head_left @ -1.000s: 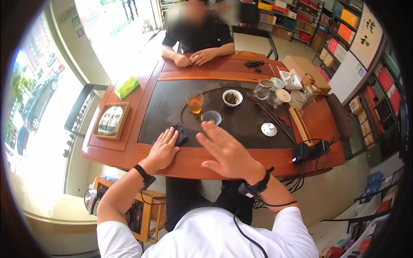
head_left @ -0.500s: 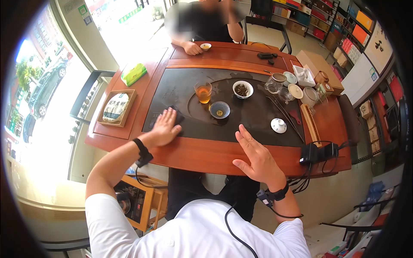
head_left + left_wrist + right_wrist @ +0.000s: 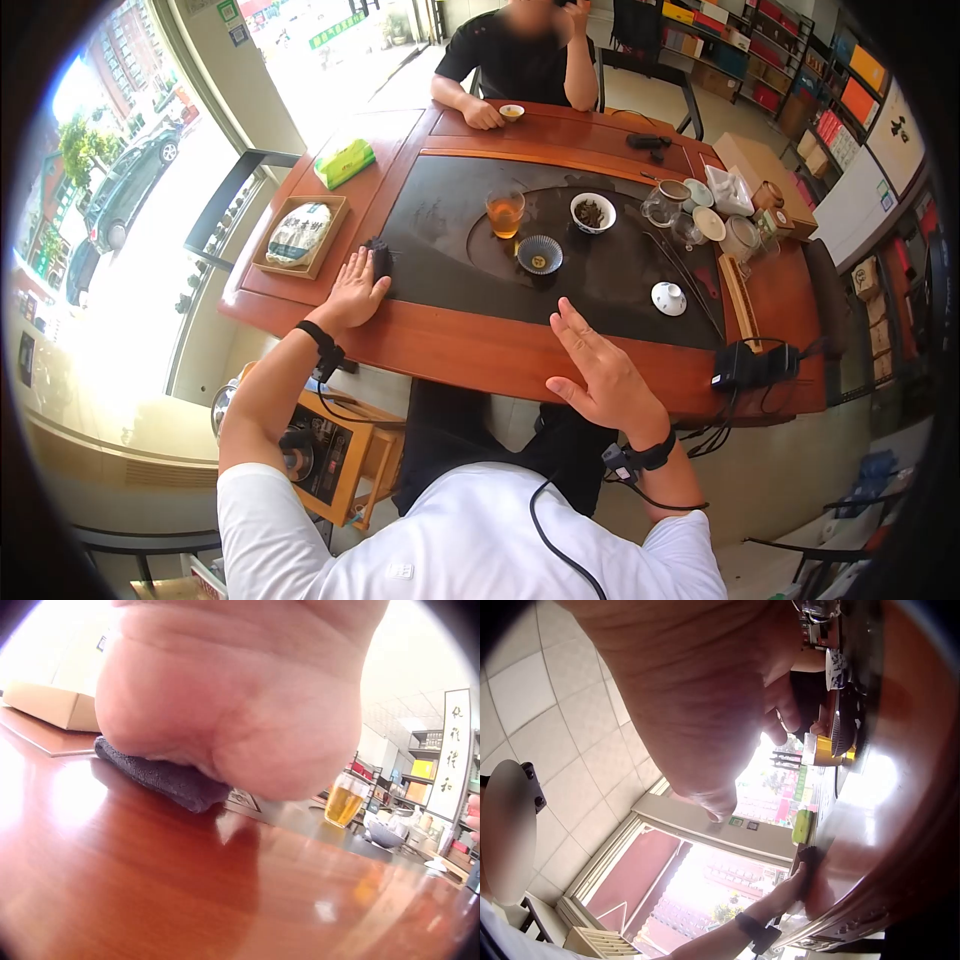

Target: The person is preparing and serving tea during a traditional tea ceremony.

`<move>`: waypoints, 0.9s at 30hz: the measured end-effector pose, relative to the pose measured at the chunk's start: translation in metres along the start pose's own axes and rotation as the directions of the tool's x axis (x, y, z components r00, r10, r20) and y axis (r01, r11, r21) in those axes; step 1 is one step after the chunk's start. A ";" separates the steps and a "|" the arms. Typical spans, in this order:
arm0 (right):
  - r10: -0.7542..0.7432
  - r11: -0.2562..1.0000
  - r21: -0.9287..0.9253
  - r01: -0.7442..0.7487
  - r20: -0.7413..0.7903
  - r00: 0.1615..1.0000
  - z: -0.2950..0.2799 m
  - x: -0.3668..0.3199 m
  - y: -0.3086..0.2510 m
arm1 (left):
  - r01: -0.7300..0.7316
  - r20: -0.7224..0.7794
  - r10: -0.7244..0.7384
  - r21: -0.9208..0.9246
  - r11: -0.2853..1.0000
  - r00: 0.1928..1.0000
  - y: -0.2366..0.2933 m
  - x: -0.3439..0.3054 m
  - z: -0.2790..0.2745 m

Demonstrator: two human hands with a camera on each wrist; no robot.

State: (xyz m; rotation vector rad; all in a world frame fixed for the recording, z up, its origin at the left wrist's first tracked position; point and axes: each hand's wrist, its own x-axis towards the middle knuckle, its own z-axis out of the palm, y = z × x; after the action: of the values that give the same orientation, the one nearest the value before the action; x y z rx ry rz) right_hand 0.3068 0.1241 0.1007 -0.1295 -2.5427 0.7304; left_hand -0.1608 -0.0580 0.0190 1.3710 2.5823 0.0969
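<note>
Head view: left hand [image 3: 355,290], fingers flat, presses dark cloth [image 3: 379,257] at left of the worktop [image 3: 450,345]; right hand [image 3: 600,375] hovers released. Wiping step, apparently; next stroke needs steady palm pressure.

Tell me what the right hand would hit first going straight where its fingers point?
Probably the small blue cup; how high the right hand is above the table is unclear.

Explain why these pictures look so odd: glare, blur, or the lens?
Head view: a fisheye lens curves the table, dark corners frame the picture, the window is blown out white. Left wrist view: the left hand fills the frame, blurred; the table shows bright reflections. Right wrist view: the right hand looms soft, glare on the table.
</note>
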 end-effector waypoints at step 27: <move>0.144 0.986 -0.051 -0.160 -0.237 0.961 -0.035 -0.074 -0.007 | -0.786 0.095 0.828 -0.272 0.555 0.553 0.323 -0.068 0.061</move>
State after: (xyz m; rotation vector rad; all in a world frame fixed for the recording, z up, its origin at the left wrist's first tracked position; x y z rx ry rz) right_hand 0.3885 0.1187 0.0983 -0.4143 -2.3514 0.6426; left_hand 0.1516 0.0655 0.0219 2.2280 1.4909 0.3213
